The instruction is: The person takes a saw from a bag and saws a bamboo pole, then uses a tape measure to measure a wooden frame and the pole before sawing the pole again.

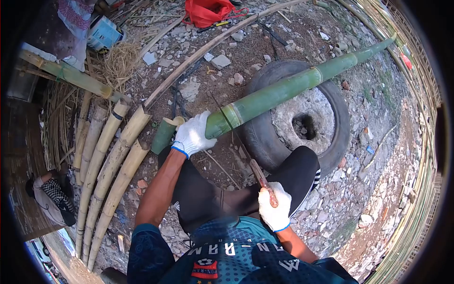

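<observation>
A thick green bamboo pole (279,96) slants from lower left to upper right, resting across a tyre (257,137). At its near end, my left hand (194,134), in a white glove, grips the bamboo. My right hand (275,206), also gloved, is closed around the wooden handle of a saw (257,173). The saw's long dark blade, seen nearly edge-on, lies across the pole close to a node, just right of my left hand. Below and left of that hand is a short green bamboo piece (163,136).
Several dry bamboo poles (113,163) lean at left. A person (52,199) is at the far left. A bucket (102,34) and a red bag (206,12) lie toward the top. Inside the tyre sits a concrete block (312,106) with a hole. Rubble covers the ground.
</observation>
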`<action>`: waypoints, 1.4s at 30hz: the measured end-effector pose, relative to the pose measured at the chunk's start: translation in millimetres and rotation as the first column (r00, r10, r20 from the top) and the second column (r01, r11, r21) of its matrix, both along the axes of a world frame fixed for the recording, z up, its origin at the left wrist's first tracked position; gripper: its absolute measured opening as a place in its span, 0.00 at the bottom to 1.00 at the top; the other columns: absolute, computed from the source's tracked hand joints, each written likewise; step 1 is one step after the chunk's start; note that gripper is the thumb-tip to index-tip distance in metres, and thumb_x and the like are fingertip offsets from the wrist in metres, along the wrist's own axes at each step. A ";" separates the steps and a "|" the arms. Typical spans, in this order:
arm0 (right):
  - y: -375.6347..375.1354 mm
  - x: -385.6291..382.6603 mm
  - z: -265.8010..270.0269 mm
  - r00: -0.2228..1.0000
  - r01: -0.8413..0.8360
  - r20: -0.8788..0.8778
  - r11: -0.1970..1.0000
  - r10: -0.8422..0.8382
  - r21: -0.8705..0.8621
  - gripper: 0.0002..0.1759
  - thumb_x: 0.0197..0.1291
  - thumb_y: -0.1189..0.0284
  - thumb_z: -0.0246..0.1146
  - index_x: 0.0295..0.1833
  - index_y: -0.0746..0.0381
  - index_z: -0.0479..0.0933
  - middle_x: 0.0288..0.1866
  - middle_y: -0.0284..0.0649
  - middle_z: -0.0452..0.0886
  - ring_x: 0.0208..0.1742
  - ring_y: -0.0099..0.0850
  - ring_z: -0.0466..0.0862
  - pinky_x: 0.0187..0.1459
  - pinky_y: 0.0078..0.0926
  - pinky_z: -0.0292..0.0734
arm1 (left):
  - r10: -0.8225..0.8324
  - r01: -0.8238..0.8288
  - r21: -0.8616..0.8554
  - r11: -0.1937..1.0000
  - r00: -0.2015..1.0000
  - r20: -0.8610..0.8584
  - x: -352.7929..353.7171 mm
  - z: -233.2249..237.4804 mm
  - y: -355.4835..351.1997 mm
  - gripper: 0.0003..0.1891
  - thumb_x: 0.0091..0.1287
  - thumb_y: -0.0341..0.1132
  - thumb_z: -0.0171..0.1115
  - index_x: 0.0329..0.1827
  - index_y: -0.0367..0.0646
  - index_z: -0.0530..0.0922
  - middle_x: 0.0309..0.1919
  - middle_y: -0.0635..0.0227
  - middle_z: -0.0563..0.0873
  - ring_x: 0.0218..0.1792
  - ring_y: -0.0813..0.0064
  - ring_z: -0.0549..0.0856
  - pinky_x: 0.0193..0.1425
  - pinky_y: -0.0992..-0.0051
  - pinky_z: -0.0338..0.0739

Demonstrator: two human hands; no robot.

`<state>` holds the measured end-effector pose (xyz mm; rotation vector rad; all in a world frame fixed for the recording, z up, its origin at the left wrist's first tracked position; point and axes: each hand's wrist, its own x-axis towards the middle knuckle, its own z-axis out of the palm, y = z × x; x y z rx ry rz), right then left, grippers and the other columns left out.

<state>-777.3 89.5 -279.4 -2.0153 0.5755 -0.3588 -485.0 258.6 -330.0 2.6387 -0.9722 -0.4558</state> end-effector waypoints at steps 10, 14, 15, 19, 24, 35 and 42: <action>-4.7 28.8 12.1 0.996 -0.043 -0.083 0.999 0.041 -0.025 0.11 0.71 0.64 0.66 0.42 0.61 0.82 0.28 0.49 0.84 0.31 0.49 0.88 0.34 0.38 0.82 | 0.115 -0.115 0.036 0.993 0.993 0.010 -1.1 3.3 -11.3 0.46 0.48 0.59 0.76 0.68 0.42 0.76 0.56 0.51 0.87 0.56 0.51 0.88 0.59 0.60 0.83; 2.6 68.4 -3.1 0.999 -0.029 0.030 0.999 0.028 0.029 0.09 0.70 0.67 0.65 0.40 0.62 0.81 0.26 0.50 0.82 0.31 0.52 0.88 0.33 0.42 0.81 | 0.125 -0.124 0.078 0.989 0.992 -0.010 -8.6 -0.7 -5.6 0.45 0.48 0.60 0.76 0.68 0.43 0.76 0.56 0.52 0.87 0.56 0.51 0.88 0.60 0.60 0.83; 6.4 110.0 -12.5 0.995 -0.033 0.098 0.998 0.028 0.050 0.08 0.71 0.72 0.65 0.42 0.66 0.81 0.24 0.48 0.79 0.23 0.34 0.80 0.30 0.33 0.73 | 0.134 -0.134 0.063 0.989 0.991 0.004 -4.5 1.2 -9.2 0.45 0.48 0.60 0.76 0.68 0.43 0.76 0.56 0.52 0.87 0.56 0.51 0.88 0.60 0.60 0.83; 4.4 120.7 -5.1 0.995 -0.037 0.098 0.990 0.024 0.134 0.08 0.70 0.73 0.66 0.41 0.67 0.80 0.23 0.47 0.78 0.22 0.33 0.77 0.30 0.32 0.72 | 0.137 -0.132 0.093 0.987 0.989 -0.056 -6.6 11.6 -5.0 0.43 0.49 0.59 0.76 0.66 0.43 0.77 0.55 0.53 0.87 0.56 0.51 0.88 0.60 0.60 0.83; -11.9 8.4 15.6 0.999 -0.008 -0.053 1.000 0.008 -0.001 0.11 0.70 0.65 0.67 0.43 0.62 0.85 0.27 0.49 0.84 0.29 0.42 0.90 0.35 0.34 0.82 | 0.129 -0.126 0.067 0.990 0.991 -0.044 -0.8 8.5 -12.2 0.42 0.49 0.59 0.76 0.64 0.43 0.78 0.52 0.53 0.88 0.52 0.50 0.89 0.57 0.59 0.84; 9.0 154.9 -30.6 0.983 -0.021 0.181 0.997 0.008 0.072 0.12 0.72 0.67 0.67 0.51 0.65 0.79 0.31 0.55 0.85 0.34 0.52 0.89 0.36 0.39 0.81 | 0.763 -0.648 -0.584 0.489 0.642 -0.074 -42.6 -45.7 31.9 0.24 0.72 0.49 0.69 0.56 0.35 0.85 0.53 0.50 0.89 0.54 0.52 0.87 0.62 0.58 0.78; -3.1 57.7 13.9 0.997 -0.063 0.036 0.998 0.062 0.007 0.22 0.72 0.70 0.61 0.68 0.66 0.78 0.45 0.52 0.91 0.39 0.39 0.93 0.43 0.29 0.85 | 0.757 -0.841 -0.538 -0.052 0.319 -0.571 -30.3 -82.1 19.3 0.22 0.79 0.45 0.62 0.54 0.29 0.86 0.46 0.56 0.91 0.45 0.70 0.85 0.54 0.67 0.77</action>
